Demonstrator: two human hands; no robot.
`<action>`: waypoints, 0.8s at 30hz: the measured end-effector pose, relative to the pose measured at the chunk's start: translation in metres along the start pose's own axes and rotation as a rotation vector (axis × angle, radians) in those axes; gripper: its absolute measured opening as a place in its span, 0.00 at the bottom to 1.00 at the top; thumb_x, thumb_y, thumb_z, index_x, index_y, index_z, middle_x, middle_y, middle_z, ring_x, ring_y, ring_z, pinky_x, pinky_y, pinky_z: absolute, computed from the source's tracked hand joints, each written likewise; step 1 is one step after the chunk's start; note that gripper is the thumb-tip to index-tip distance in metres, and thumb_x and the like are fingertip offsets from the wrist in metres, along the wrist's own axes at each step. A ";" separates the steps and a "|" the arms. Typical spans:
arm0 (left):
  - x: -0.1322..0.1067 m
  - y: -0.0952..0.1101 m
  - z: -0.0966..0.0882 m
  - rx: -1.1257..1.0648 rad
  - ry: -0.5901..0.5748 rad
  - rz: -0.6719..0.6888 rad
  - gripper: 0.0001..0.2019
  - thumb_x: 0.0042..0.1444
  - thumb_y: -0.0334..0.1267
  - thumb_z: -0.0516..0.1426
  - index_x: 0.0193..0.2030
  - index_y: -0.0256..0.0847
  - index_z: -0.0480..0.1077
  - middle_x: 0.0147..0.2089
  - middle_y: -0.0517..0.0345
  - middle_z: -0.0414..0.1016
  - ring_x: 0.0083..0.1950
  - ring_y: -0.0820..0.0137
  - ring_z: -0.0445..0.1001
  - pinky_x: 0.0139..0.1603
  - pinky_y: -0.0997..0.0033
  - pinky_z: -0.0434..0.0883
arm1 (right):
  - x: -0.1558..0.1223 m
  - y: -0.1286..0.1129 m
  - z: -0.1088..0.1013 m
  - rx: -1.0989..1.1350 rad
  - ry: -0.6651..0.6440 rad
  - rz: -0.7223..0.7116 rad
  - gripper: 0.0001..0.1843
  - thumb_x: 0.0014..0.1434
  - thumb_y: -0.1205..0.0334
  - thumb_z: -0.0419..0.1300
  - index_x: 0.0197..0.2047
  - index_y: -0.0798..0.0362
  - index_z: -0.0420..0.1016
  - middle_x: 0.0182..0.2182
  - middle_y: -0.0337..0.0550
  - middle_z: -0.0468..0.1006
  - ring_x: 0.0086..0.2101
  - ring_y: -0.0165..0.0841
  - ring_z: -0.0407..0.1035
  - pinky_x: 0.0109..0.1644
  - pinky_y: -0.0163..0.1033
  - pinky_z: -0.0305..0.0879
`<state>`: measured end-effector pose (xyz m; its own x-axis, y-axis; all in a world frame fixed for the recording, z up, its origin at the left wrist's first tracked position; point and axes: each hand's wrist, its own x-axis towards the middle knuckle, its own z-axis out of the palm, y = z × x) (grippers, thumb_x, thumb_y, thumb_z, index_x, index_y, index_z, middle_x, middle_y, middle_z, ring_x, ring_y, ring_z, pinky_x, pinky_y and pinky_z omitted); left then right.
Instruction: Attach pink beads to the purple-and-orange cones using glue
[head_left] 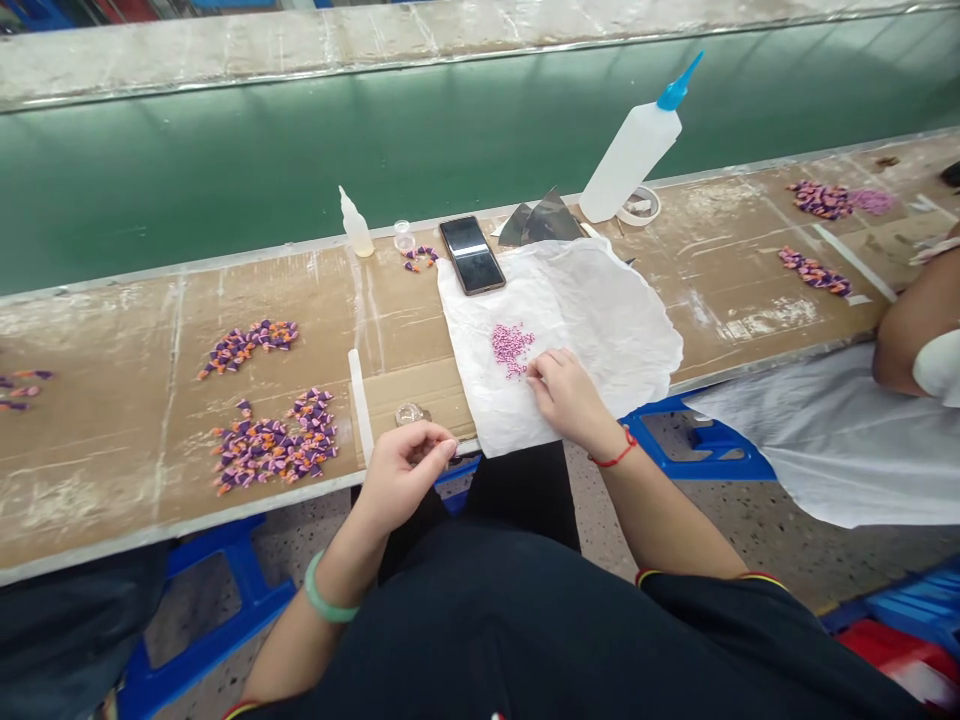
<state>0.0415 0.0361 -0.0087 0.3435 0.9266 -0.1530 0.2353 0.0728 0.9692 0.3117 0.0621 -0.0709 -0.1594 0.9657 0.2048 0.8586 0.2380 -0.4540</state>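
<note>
A small heap of pink beads or tiny pieces (511,346) lies on a white cloth (600,300) spread over the table. My right hand (562,392) rests at the heap's lower right edge, fingertips pinched together; whatever is between them is too small to make out. Over the table's front edge, my left hand (409,470) is closed with thumb and forefinger together, and a tiny dark item seems to show at the tips. Just behind it sits a small clear round dish (409,413) on a piece of cardboard (420,392).
Purple, orange and pink pieces (276,440) lie in piles to the left. A phone (472,256), a small dropper bottle (355,222), a large white bottle (631,160) and a tape roll (640,206) stand along the back. At right, another person's arm (919,320) reaches in.
</note>
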 end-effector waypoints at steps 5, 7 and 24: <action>0.003 0.003 0.008 -0.002 -0.038 0.031 0.11 0.55 0.44 0.60 0.27 0.40 0.73 0.22 0.59 0.70 0.23 0.73 0.64 0.24 0.73 0.63 | 0.004 0.002 -0.001 -0.003 -0.002 -0.019 0.07 0.58 0.72 0.55 0.32 0.50 0.67 0.35 0.50 0.74 0.39 0.45 0.65 0.46 0.50 0.63; -0.001 -0.001 0.007 -0.001 -0.030 0.005 0.12 0.55 0.45 0.59 0.27 0.40 0.72 0.22 0.59 0.70 0.23 0.73 0.64 0.24 0.73 0.63 | 0.006 0.004 0.000 -0.006 -0.020 -0.031 0.06 0.58 0.71 0.57 0.31 0.51 0.68 0.34 0.50 0.75 0.39 0.44 0.65 0.45 0.50 0.63; 0.000 -0.005 0.012 -0.030 -0.037 -0.030 0.12 0.55 0.44 0.59 0.27 0.39 0.74 0.24 0.57 0.73 0.25 0.71 0.68 0.27 0.72 0.66 | 0.001 -0.033 -0.011 0.101 -0.103 -0.198 0.09 0.63 0.72 0.53 0.32 0.50 0.65 0.32 0.47 0.73 0.37 0.41 0.64 0.43 0.48 0.62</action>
<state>0.0509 0.0311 -0.0163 0.3703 0.9096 -0.1883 0.2185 0.1117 0.9694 0.2883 0.0538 -0.0465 -0.3731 0.9035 0.2108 0.7534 0.4276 -0.4995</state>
